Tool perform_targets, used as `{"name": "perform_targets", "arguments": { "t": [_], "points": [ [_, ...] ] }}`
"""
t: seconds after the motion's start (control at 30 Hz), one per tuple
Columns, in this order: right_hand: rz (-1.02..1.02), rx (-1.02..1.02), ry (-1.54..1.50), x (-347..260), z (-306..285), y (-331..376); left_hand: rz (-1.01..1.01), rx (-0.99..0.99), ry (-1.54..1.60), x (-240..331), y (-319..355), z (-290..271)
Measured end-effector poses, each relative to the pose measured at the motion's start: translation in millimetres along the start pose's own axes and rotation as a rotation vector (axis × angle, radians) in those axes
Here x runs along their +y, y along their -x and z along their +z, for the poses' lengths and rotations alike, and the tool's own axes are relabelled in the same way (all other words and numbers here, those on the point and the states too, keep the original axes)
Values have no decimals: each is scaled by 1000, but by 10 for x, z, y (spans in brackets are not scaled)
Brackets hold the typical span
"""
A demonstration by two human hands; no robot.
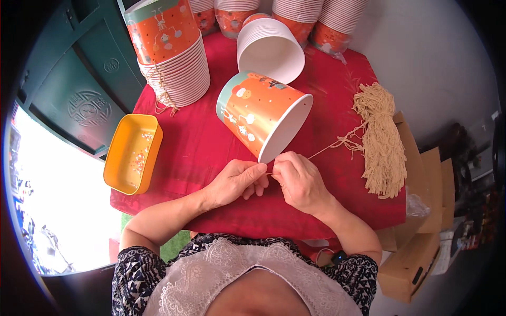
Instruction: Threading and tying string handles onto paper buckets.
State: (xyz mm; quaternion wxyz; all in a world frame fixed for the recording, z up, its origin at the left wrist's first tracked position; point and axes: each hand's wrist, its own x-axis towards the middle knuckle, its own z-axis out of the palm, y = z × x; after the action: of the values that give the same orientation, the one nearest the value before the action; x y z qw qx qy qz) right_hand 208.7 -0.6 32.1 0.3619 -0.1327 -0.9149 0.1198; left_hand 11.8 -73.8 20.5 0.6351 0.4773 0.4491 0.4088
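Two hands meet at the rim of a paper bucket. From the left: a yellow tray (pixel 133 152) at the edge of the red cloth (pixel 195 142), then a tied stack of orange buckets (pixel 174 58). The left hand (pixel 234 181) and right hand (pixel 300 181), fingers pinched shut, hold a thin string (pixel 327 149) at the tilted orange-and-teal bucket (pixel 261 113), white inside. A bundle of tan strings (pixel 380 139) lies right, cardboard boxes (pixel 416 247) beyond.
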Motion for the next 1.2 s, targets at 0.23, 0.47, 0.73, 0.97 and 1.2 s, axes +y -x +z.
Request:
{"name": "perform_targets", "arguments": {
  "t": [0.23, 0.47, 0.73, 0.97, 1.2],
  "points": [
    [-3, 10, -18, 1, 107, 26, 33, 44, -17, -90, -19, 40],
    [402, -10, -397, -19, 159, 201, 37, 83, -38, -93, -30, 41],
    [621, -90, -609, -36, 140, 207, -37, 108, -47, -65, -20, 50],
    [672, -63, -688, 6, 213, 259, -60, 84, 4, -131, -40, 15],
    [667, -58, -704, 25, 238, 275, 63, 162, -178, -76, -28, 22]
  ]
}}
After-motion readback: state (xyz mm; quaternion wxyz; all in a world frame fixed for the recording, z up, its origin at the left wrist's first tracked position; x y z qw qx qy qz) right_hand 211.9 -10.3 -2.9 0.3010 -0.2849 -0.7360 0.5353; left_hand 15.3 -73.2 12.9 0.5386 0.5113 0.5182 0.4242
